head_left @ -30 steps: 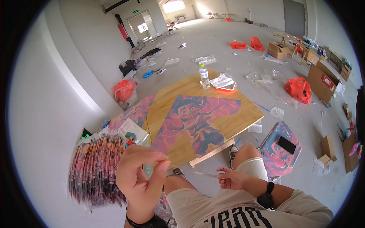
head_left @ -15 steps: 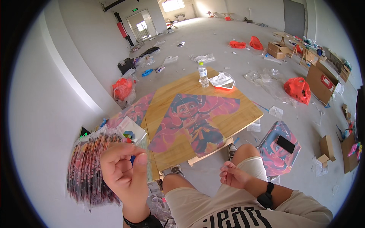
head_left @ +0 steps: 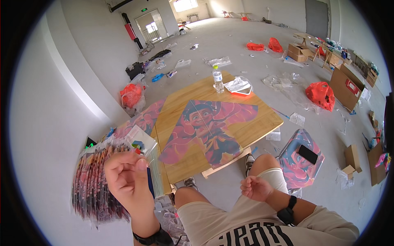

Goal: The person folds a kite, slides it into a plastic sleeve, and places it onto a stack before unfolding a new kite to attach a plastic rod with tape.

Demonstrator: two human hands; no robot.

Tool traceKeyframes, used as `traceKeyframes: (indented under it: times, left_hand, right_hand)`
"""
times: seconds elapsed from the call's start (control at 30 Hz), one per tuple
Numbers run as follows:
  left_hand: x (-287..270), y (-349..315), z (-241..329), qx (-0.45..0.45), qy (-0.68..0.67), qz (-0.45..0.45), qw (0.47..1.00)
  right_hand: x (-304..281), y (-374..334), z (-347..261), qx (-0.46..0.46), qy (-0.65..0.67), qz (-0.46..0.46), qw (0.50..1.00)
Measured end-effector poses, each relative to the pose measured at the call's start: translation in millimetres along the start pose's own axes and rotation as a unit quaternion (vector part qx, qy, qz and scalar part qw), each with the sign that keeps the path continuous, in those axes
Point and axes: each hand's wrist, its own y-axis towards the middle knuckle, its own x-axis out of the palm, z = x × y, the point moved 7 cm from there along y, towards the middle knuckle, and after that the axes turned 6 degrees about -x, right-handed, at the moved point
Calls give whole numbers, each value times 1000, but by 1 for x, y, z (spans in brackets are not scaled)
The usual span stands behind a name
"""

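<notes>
My left hand (head_left: pixel 128 176) is raised at the left, over the near left edge of the wooden table (head_left: pixel 180 174). Its thumb and forefinger are pinched together, and a thin pale strand seems to show at the tips, too fine to be sure of. Above my thigh, my right hand (head_left: pixel 256 189) has its fingers curled in; whatever they may hold is hidden. On the table lies a flat kite (head_left: pixel 213 131) printed with a cartoon figure, a thin rod running down its middle. Left of my left hand stands a thick stack of plastic-wrapped printed packs (head_left: pixel 98 184).
A water bottle (head_left: pixel 218 80) and a white-and-red tray (head_left: pixel 241 87) stand at the table's far side. A phone (head_left: pixel 308 154) rests on a printed stool (head_left: pixel 301 172) at right. Red bags (head_left: pixel 321 96), cardboard boxes (head_left: pixel 347 88) and plastic scraps litter the floor.
My left hand has shifted slightly left and down, still pinched. My right hand has moved a little to the right, with its fingers curled in more. The kite stays in place.
</notes>
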Motion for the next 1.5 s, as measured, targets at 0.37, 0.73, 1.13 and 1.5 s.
traceKeyframes:
  times: [0.37, 0.73, 1.13, 1.5]
  left_hand:
    - [-4, 0, -9, -31, -11, 2, 999]
    - [16, -13, -41, -84, -177, 41, 980]
    - [15, -9, -64, -151, -239, 70, 957]
    - [27, 5, -14, 2, -113, 39, 993]
  right_hand:
    - [-5, 4, -19, -118, -51, 119, 985]
    - [-38, -9, -33, -174, -140, 229, 947]
    - [-45, -20, -26, -173, -195, 268, 927]
    - [-34, -24, -17, -108, -287, 212, 928]
